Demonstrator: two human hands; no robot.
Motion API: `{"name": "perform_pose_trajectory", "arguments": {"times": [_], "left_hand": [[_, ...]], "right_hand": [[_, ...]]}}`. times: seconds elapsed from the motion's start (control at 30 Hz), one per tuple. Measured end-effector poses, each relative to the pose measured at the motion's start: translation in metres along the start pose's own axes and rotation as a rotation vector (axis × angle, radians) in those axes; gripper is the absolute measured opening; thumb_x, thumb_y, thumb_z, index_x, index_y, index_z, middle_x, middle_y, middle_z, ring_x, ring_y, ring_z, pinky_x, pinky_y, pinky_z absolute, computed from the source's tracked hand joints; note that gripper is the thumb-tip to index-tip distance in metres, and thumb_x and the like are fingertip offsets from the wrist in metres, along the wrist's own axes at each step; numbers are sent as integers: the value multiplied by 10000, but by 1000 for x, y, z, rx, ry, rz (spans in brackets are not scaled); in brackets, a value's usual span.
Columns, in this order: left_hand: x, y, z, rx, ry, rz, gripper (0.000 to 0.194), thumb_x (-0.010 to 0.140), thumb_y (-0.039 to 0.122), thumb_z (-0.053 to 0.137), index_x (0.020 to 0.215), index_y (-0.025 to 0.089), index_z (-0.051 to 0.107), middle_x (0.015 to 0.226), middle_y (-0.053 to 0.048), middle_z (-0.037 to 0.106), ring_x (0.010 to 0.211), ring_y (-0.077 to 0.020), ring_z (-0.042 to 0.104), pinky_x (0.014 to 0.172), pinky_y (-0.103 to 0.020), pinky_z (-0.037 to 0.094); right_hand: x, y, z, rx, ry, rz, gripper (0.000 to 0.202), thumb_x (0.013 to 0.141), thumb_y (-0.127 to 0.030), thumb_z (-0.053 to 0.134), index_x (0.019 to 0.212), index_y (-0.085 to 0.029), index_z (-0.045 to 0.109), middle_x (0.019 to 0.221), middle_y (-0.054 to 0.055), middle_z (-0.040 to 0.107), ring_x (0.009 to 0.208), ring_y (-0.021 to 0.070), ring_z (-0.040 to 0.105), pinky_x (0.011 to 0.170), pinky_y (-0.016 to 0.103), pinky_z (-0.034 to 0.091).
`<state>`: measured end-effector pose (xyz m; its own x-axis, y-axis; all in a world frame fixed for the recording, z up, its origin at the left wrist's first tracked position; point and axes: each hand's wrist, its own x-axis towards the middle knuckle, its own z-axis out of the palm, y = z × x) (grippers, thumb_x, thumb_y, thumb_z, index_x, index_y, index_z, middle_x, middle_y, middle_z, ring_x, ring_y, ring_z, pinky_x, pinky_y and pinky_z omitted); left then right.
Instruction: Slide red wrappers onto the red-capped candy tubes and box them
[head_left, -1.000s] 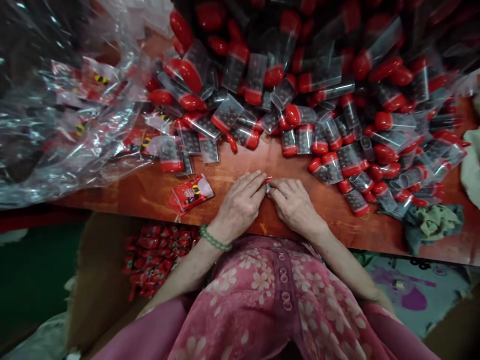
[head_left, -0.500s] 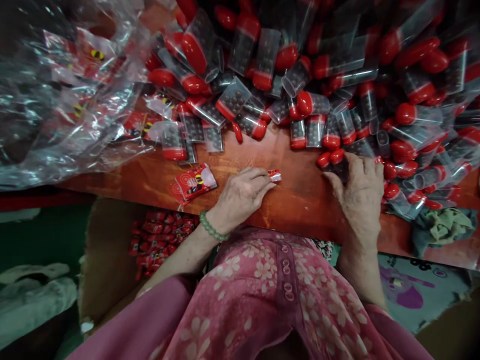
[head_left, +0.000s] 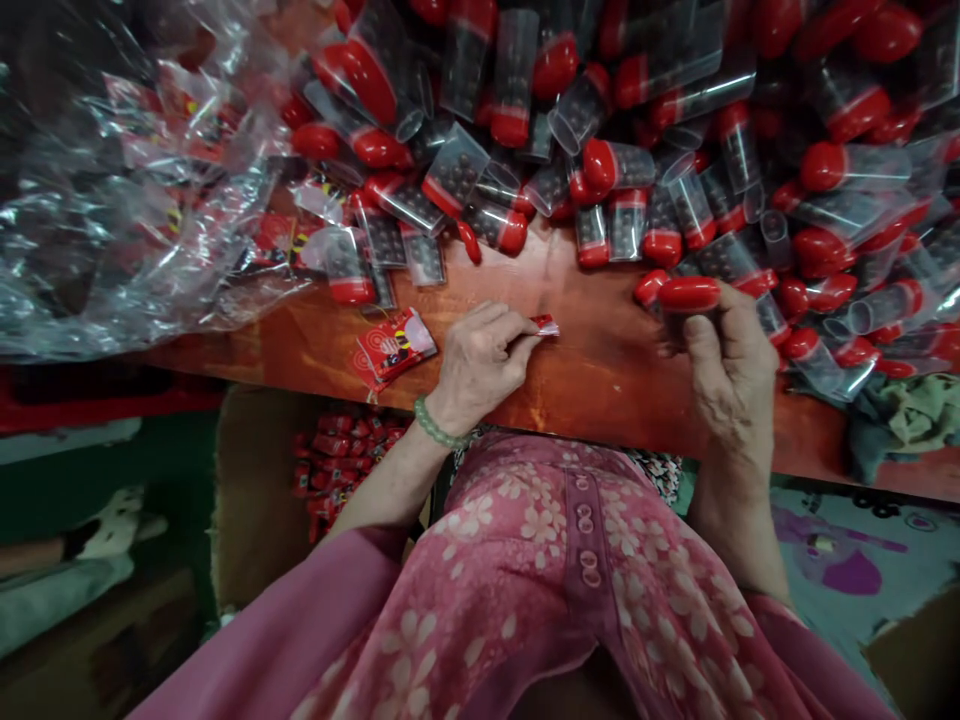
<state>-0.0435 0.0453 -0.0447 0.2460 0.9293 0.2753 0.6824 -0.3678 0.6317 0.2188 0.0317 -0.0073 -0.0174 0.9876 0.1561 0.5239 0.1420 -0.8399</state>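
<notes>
My left hand, with a green bead bracelet at the wrist, pinches a small red and white printed packet just above the table. In my right hand is a clear tube of dark balls with a red cap, lifted a little and gripped between thumb and fingers. The lower part of this tube is blurred and partly hidden by the thumb. Left of my left hand lie flat red printed packets in a small stack.
Many red-capped tubes are heaped along the back and right of the orange table. Clear plastic bags lie at left. Below the edge, a cardboard box holds red packed items. A crumpled cloth lies at right.
My right hand has lifted the red-capped tube from the edge of the heap and turned it. My left hand still pinches the packet. The view has shifted slightly.
</notes>
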Motion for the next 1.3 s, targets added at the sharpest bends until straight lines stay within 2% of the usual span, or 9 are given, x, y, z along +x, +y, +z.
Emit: {"name": "perform_pose_trajectory", "arguments": {"times": [0.13, 0.23, 0.33, 0.47, 0.6, 0.73, 0.93, 1.13, 1.3], "left_hand": [[-4, 6, -3, -109, 41, -22, 169, 914, 273, 688, 794, 180, 763, 733, -30, 739, 678, -137, 634, 670, -276, 481], [-7, 10, -6, -309, 47, -133, 136, 897, 260, 706, 822, 176, 781, 772, -31, 775, 685, -124, 675, 673, -253, 507], [-11, 15, -11, -509, 30, -263, 122, 826, 276, 793, 776, 167, 774, 766, -33, 780, 691, -126, 697, 688, -248, 534], [-15, 21, -18, -661, 27, -274, 118, 779, 262, 849, 757, 180, 768, 783, -34, 783, 727, -137, 712, 740, -270, 568], [-17, 26, -23, -669, 4, -235, 117, 799, 276, 845, 779, 188, 771, 797, -37, 783, 742, -143, 713, 754, -285, 584], [-14, 26, -25, -664, -8, -136, 102, 813, 237, 836, 787, 170, 764, 787, -38, 779, 721, -126, 709, 723, -252, 569], [-13, 22, -19, -632, -43, 8, 89, 833, 202, 809, 784, 157, 750, 750, -19, 767, 666, -99, 690, 665, -206, 537], [-18, 16, -11, -630, -114, -9, 80, 849, 178, 791, 792, 138, 752, 755, -28, 766, 666, -82, 686, 660, -176, 514], [-19, 12, -9, -684, -162, -120, 119, 843, 249, 802, 773, 159, 766, 739, -21, 766, 640, -89, 665, 646, -196, 502]], "right_hand": [[-8, -5, 15, 58, -80, -15, 344, 1036, -477, 524, 1298, -294, 653, 1159, 57, 722, 726, 150, 668, 717, 333, 597], [-13, -8, 17, 108, -150, 7, 369, 1023, -476, 553, 1327, -283, 636, 1150, 48, 731, 687, 135, 659, 703, 316, 592], [-16, -11, 12, 127, -207, 11, 307, 1011, -452, 585, 1222, -254, 688, 984, 27, 739, 719, 152, 670, 714, 315, 582], [-18, -16, 6, 123, -261, -38, 268, 995, -458, 611, 1126, -253, 725, 939, 32, 745, 830, 191, 696, 784, 349, 583], [-15, -21, 6, 125, -336, -112, 251, 1004, -428, 609, 1147, -269, 740, 993, 42, 766, 885, 197, 710, 811, 346, 589], [-10, -26, 6, 86, -426, -218, 221, 1012, -374, 609, 1153, -268, 742, 1027, 47, 779, 920, 202, 721, 842, 352, 598], [-6, -34, -1, -103, -594, -195, 274, 1031, -372, 574, 1221, -239, 719, 1045, 75, 746, 937, 214, 723, 864, 361, 602], [0, -35, -1, -202, -694, -220, 333, 1041, -388, 551, 1266, -200, 710, 1010, 89, 727, 870, 202, 714, 798, 334, 587], [12, -26, 4, -90, -781, -194, 329, 1042, -370, 557, 1288, -227, 722, 990, 74, 755, 887, 198, 706, 808, 322, 568]]}}
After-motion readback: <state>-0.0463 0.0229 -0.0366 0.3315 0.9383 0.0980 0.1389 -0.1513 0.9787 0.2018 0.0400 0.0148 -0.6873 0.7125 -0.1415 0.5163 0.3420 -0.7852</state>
